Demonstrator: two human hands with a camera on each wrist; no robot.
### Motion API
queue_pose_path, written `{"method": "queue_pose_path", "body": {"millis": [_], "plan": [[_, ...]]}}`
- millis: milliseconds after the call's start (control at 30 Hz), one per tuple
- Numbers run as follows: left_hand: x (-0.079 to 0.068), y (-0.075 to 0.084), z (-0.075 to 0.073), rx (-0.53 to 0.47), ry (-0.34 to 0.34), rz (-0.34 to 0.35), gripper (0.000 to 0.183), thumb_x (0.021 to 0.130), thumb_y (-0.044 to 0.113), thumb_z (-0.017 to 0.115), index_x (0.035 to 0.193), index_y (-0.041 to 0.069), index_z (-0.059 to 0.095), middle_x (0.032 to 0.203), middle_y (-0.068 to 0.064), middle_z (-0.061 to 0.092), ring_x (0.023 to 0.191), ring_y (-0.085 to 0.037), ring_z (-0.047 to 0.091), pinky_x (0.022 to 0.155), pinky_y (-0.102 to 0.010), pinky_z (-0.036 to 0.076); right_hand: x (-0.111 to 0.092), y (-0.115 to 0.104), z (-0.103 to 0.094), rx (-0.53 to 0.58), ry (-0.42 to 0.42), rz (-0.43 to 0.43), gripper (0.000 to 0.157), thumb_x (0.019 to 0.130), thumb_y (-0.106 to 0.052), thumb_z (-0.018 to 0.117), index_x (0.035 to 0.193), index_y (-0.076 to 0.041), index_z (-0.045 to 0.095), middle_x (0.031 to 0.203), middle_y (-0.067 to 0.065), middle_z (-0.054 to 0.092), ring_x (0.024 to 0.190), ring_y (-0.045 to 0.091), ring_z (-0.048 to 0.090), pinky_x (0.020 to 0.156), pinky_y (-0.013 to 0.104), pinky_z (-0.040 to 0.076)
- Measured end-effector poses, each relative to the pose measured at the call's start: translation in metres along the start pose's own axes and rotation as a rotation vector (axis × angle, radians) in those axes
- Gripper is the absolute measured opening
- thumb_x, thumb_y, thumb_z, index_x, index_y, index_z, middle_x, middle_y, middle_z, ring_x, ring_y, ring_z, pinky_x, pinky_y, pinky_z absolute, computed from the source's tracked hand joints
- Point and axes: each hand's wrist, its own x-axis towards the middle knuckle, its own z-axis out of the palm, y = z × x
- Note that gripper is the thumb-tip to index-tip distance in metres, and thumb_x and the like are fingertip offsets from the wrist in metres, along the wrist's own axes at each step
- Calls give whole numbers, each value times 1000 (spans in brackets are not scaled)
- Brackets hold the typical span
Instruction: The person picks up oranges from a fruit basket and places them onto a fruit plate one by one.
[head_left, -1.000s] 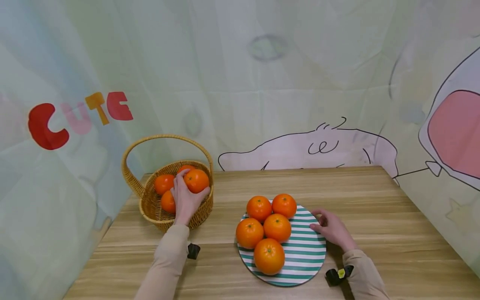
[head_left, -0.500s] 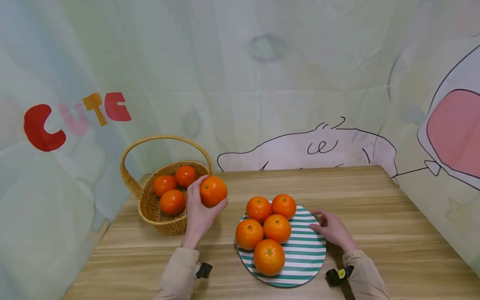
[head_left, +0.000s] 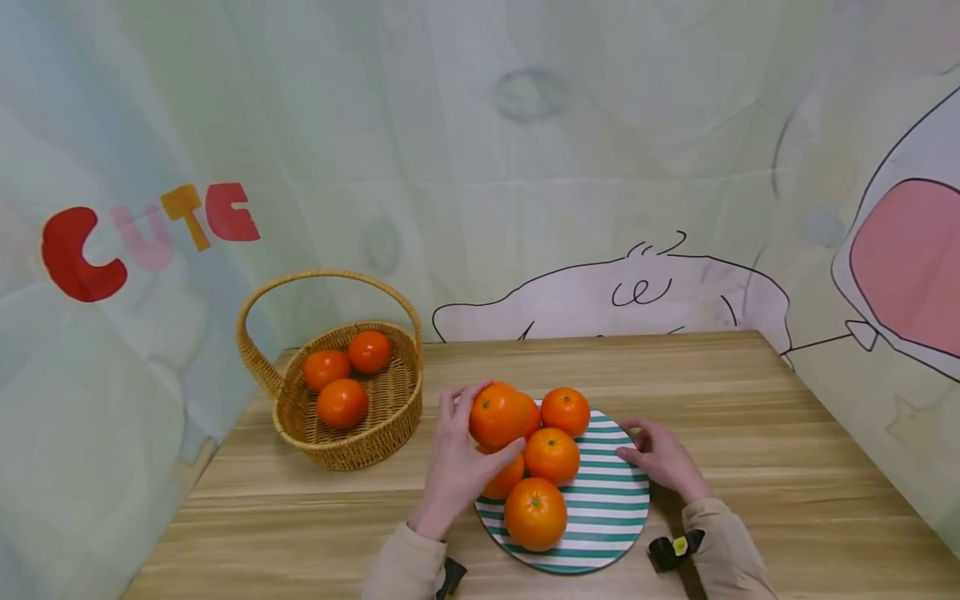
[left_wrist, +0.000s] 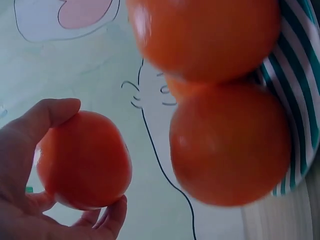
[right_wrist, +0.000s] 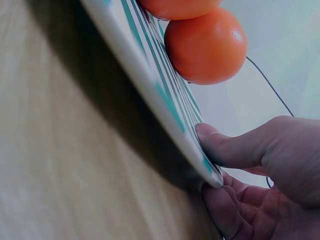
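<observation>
My left hand (head_left: 459, 463) holds an orange (head_left: 495, 414) between thumb and fingers, over the left side of the round plate (head_left: 611, 508) with green and white stripes. In the left wrist view, that orange (left_wrist: 87, 160) appears apart from the ones on the plate. Several oranges rest on the plate's left half, including a front orange (head_left: 536, 513) and a rear one (head_left: 566, 412); the left hand and its orange partly cover two others. At the plate's right rim, my right hand (right_wrist: 270, 170) pinches the edge, thumb on top and fingers below.
A wicker basket (head_left: 352, 454) with a tall handle stands at the back left of the wooden table (head_left: 750, 400). Three oranges lie inside it, one of them at the front (head_left: 342, 403). A printed curtain (head_left: 450, 167) hangs behind the table.
My left hand has lifted an orange out of the basket and carried it rightward and nearer, to over the plate. The right hand has stayed at the plate's rim.
</observation>
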Motion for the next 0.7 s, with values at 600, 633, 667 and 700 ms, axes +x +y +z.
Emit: {"method": "queue_pose_path", "body": {"millis": [600, 633, 667, 700], "plan": [[-22, 30, 49, 181, -289, 100, 73, 78, 38, 84, 140, 25, 48, 133, -2, 52, 106, -22, 63, 87, -45, 53, 1, 2, -1, 9, -5, -15, 40, 91, -14, 73, 127, -2, 61, 82, 6, 55, 75, 19, 48, 66, 29, 37], [-23, 31, 51, 217, -288, 128, 73, 78, 39, 85, 140, 25, 48, 132, -1, 53, 106, -21, 63, 88, -43, 54, 1, 2, -1, 10, -6, -15, 40, 91, -14, 73, 127, -2, 61, 82, 6, 55, 75, 19, 48, 66, 29, 37], [-24, 31, 53, 250, -286, 155, 73, 77, 39, 85, 139, 24, 49, 131, -1, 55, 107, -20, 63, 88, -42, 55, 1, 2, -1, 10, -6, -17, 39, 91, -14, 73, 127, -2, 61, 82, 6, 55, 75, 19, 48, 66, 29, 37], [-25, 32, 54, 282, -283, 180, 73, 77, 40, 86, 139, 23, 50, 130, 0, 57, 108, -20, 62, 90, -42, 55, 2, 2, -2, 9, -7, -17, 39, 91, -14, 73, 126, -2, 61, 82, 6, 55, 75, 19, 48, 66, 29, 37]]}}
